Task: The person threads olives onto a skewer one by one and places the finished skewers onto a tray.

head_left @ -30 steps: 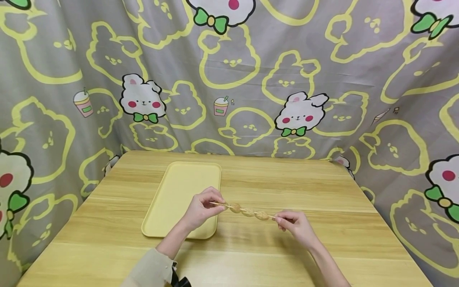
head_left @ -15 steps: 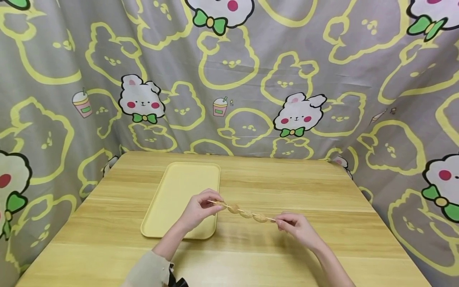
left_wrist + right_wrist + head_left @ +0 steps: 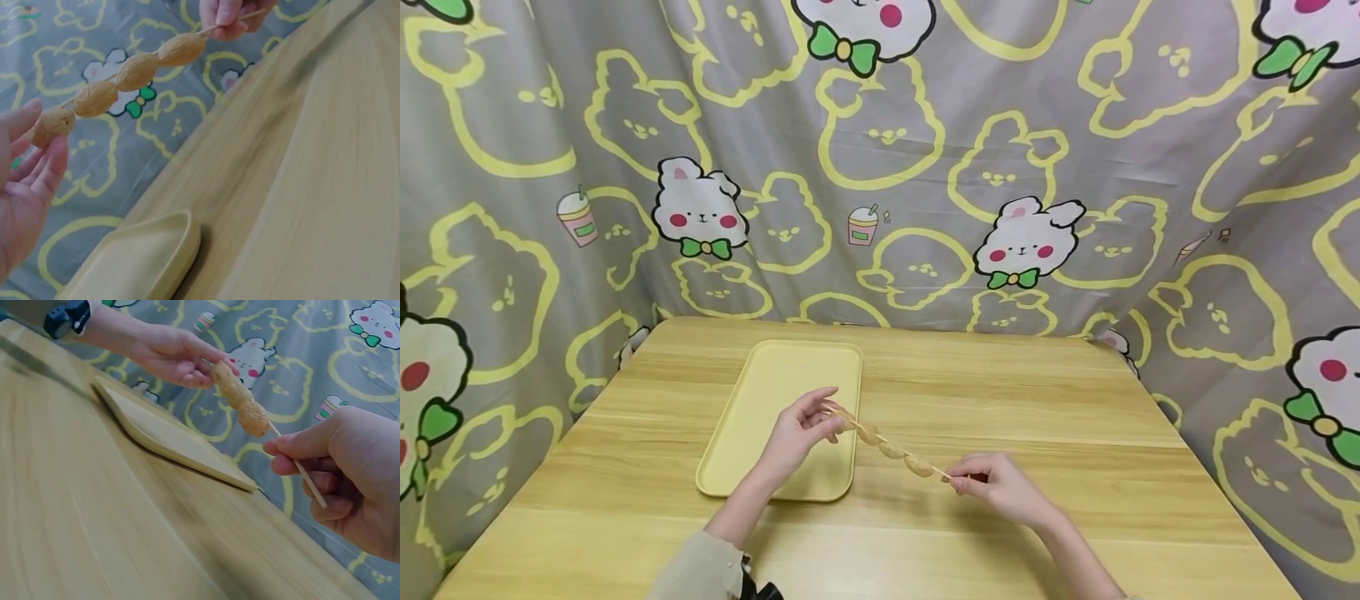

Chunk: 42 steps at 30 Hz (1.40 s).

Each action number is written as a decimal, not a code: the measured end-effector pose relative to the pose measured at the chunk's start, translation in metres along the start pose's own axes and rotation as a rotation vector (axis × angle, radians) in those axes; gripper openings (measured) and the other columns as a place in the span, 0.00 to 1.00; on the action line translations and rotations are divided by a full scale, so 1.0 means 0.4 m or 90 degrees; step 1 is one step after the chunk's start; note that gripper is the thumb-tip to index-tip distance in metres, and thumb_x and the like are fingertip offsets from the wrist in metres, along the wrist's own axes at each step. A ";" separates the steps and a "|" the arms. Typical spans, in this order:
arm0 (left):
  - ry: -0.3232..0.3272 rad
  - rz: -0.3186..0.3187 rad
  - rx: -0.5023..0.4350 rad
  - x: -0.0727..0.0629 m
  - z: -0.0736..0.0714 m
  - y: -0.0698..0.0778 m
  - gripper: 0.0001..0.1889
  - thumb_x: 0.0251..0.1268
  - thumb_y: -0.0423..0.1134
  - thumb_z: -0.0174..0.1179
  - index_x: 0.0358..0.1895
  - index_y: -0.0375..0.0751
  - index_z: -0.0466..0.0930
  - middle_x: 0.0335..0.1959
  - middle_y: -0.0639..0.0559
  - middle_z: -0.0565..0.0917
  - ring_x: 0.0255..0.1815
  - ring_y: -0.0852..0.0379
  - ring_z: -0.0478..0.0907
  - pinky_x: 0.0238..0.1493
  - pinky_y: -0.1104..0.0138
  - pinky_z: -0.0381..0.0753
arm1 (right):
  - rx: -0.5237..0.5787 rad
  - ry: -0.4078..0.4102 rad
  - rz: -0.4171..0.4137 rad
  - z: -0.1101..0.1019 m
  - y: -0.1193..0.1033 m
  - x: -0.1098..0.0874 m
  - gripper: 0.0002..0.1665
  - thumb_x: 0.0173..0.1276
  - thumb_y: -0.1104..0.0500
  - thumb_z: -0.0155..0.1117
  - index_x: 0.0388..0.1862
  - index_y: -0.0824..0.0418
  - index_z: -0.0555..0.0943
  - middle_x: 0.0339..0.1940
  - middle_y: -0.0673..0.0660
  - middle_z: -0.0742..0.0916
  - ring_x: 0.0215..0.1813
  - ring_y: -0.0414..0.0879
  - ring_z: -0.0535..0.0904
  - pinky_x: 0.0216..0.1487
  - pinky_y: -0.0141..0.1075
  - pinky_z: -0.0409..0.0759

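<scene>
A thin wooden skewer threaded with several golden-brown, wrinkled food balls [image 3: 892, 449] is held in the air between both hands, slanting down to the right in the head view. My left hand [image 3: 797, 432] pinches the ball at the far end [image 3: 54, 127] between thumb and fingers. At the other end, my right hand [image 3: 1003, 490] grips the bare stick [image 3: 312, 486] between thumb and curled fingers. The stick's tip pokes out below the right hand's fingers in the right wrist view. Beneath the left hand lies a pale yellow rectangular tray [image 3: 767, 417].
The tray rests on the left half of a wood-grain table [image 3: 1000, 392]. Behind and beside the table hangs a grey curtain [image 3: 917, 200] printed with rabbits and yellow outlines. A dark device is strapped to the left wrist [image 3: 65, 319].
Both hands have shifted left with the skewer, the right one also lower. The skewer slants more steeply. My left fingers have spread and now hold the end ball further out. The tray has not moved.
</scene>
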State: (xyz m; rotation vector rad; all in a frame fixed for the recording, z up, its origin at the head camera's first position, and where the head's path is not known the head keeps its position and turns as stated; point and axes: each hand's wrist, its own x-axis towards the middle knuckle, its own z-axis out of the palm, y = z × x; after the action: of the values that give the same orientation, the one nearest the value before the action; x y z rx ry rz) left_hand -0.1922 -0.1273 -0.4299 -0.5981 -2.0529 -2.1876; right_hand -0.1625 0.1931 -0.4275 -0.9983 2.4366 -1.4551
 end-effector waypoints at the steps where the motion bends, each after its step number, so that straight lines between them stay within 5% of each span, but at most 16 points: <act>1: 0.014 -0.008 0.010 -0.001 -0.005 0.000 0.25 0.59 0.25 0.58 0.60 0.23 0.64 0.40 0.43 0.79 0.31 0.61 0.79 0.33 0.69 0.81 | 0.001 0.001 0.004 0.006 -0.002 0.005 0.10 0.65 0.63 0.60 0.39 0.70 0.83 0.27 0.55 0.82 0.25 0.32 0.67 0.22 0.27 0.69; 8: 0.088 -0.068 0.157 -0.024 -0.058 0.007 0.26 0.61 0.32 0.60 0.61 0.30 0.66 0.47 0.38 0.79 0.43 0.56 0.79 0.46 0.70 0.77 | 0.024 0.020 0.030 0.032 -0.011 0.036 0.11 0.66 0.61 0.59 0.39 0.68 0.83 0.28 0.58 0.82 0.24 0.34 0.66 0.23 0.27 0.68; 18: 0.123 -0.090 0.361 -0.110 -0.190 0.008 0.31 0.60 0.41 0.63 0.63 0.30 0.65 0.56 0.37 0.75 0.57 0.40 0.70 0.57 0.48 0.68 | 0.043 0.085 0.102 0.060 -0.028 0.109 0.13 0.67 0.60 0.59 0.41 0.70 0.82 0.29 0.60 0.82 0.28 0.39 0.71 0.27 0.28 0.70; 25: 0.095 -0.176 0.364 -0.173 -0.270 0.013 0.39 0.60 0.41 0.62 0.69 0.31 0.52 0.67 0.32 0.59 0.66 0.28 0.49 0.59 0.34 0.53 | 0.021 0.064 0.101 0.100 -0.043 0.181 0.11 0.68 0.61 0.57 0.39 0.69 0.82 0.25 0.56 0.80 0.25 0.37 0.67 0.23 0.27 0.65; 29: 0.067 -0.207 0.343 -0.193 -0.298 0.007 0.44 0.57 0.41 0.64 0.71 0.29 0.46 0.69 0.28 0.49 0.67 0.25 0.42 0.59 0.32 0.46 | 0.065 0.041 0.115 0.135 -0.053 0.224 0.12 0.68 0.63 0.56 0.40 0.72 0.80 0.21 0.52 0.77 0.19 0.37 0.66 0.18 0.28 0.65; 36: 0.048 -0.206 0.321 -0.218 -0.327 -0.009 0.48 0.52 0.32 0.66 0.70 0.24 0.42 0.68 0.24 0.46 0.67 0.26 0.39 0.61 0.35 0.41 | 0.217 0.013 0.188 0.214 -0.059 0.296 0.14 0.67 0.65 0.56 0.41 0.79 0.77 0.11 0.52 0.73 0.11 0.38 0.68 0.13 0.27 0.69; 42: 0.045 -0.194 0.310 -0.223 -0.329 -0.019 0.47 0.49 0.28 0.66 0.68 0.20 0.43 0.68 0.23 0.46 0.68 0.28 0.41 0.65 0.44 0.42 | 0.281 0.064 0.230 0.291 -0.047 0.345 0.11 0.66 0.70 0.54 0.38 0.82 0.76 0.11 0.52 0.71 0.11 0.37 0.68 0.13 0.25 0.71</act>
State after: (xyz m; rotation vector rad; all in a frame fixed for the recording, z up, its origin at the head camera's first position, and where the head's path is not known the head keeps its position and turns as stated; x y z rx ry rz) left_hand -0.1419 -0.2728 -0.4701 -0.1610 -2.6415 -1.6846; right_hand -0.2106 0.0188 -0.4439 -0.3813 2.0665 -1.8144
